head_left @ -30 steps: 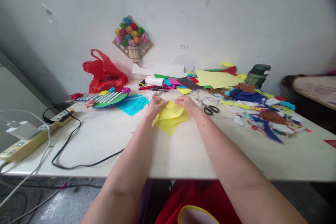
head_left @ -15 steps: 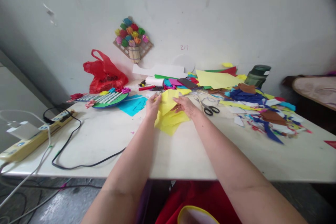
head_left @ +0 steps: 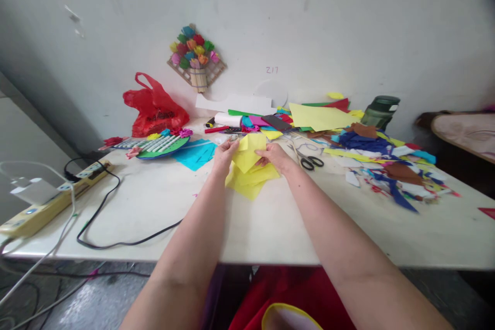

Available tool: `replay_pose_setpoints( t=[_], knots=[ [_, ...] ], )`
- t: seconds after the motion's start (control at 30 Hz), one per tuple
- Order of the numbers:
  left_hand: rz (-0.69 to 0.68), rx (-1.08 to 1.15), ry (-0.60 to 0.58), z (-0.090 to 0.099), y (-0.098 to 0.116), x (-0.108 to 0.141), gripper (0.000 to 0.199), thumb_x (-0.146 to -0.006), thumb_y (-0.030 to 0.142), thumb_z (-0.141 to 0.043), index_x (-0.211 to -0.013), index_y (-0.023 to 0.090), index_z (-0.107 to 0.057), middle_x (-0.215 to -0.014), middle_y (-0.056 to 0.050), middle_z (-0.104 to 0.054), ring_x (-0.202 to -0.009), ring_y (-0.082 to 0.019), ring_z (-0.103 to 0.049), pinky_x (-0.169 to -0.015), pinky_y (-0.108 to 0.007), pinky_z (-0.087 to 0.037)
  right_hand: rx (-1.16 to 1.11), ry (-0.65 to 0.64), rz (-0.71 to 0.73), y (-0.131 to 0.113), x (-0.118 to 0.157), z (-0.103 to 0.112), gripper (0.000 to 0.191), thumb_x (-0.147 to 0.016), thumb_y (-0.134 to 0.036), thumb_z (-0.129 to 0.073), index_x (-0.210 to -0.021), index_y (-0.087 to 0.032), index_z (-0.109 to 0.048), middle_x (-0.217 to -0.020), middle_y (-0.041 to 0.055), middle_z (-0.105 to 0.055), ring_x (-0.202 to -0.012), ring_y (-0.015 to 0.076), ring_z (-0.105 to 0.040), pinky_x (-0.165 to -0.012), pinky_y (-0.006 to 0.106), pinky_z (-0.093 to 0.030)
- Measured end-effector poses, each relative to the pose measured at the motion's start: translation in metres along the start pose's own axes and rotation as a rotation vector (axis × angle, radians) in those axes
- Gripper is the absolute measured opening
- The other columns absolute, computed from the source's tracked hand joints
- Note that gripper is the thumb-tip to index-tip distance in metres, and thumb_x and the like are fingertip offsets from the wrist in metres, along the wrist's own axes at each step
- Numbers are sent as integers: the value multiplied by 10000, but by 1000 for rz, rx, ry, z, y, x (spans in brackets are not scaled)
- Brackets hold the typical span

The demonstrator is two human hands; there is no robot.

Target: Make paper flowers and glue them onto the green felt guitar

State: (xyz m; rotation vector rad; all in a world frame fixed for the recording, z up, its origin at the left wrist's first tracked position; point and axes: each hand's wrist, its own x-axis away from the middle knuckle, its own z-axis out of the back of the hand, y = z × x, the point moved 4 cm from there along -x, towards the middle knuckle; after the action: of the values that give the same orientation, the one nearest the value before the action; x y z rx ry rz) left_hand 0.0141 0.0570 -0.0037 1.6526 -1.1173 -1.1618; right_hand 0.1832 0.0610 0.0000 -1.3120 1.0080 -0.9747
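Note:
Between my hands is a small sheet of yellow paper [head_left: 249, 153], raised above more yellow sheets [head_left: 251, 185] that lie on the white table. My left hand [head_left: 226, 154] pinches its left edge, fingers closed. On the opposite edge, my right hand [head_left: 274, 156] is closed with thumb and fingers on the paper. Black-handled scissors [head_left: 311, 163] lie just right of my right hand. Blue paper [head_left: 196, 154] rests to the left of my left hand.
A heap of coloured scraps [head_left: 402, 170] covers the table's right side, near a green bottle [head_left: 381, 112]. At left are a green board with paper rolls [head_left: 162, 147], a red plastic bag [head_left: 154, 108], and a power strip [head_left: 50, 203] with trailing cables.
My right hand's fingers, looser before, have closed on the paper's right edge. The held yellow sheet now sits flatter and faces me more squarely.

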Motion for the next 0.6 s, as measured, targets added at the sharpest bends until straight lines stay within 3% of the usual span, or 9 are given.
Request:
replay_pose_setpoints(
  t=[0.2,0.33,0.6],
  knots=[
    [28,-116,-67,3,-4,-3,403,-576,507,-738,-684,130,-648,-611,-36,-620,-542,-131,-555,-516,-234,-412,85,-67,-12,-1,2,-2,127,-698,-210,-711,-671,-130,-616,-581,30,-675,-474,117,-620,-413,167,-432],
    [11,-258,-66,2,-4,-3,411,-569,524,-733,-617,140,-591,-554,-15,-570,-497,-103,-507,-467,-213,-366,100,-80,-14,-2,4,-4,162,-699,-258,-719,-691,-137,-613,-596,24,-677,-487,113,-620,-414,161,-425],
    [17,-185,-61,-1,-4,0,370,-549,463,-755,-575,155,-552,-491,10,-518,-479,-110,-499,-445,-209,-342,56,59,79,-2,-2,2,206,-734,-231,-666,-575,-162,-555,-546,-9,-604,-431,96,-536,-394,200,-446]
  ],
)
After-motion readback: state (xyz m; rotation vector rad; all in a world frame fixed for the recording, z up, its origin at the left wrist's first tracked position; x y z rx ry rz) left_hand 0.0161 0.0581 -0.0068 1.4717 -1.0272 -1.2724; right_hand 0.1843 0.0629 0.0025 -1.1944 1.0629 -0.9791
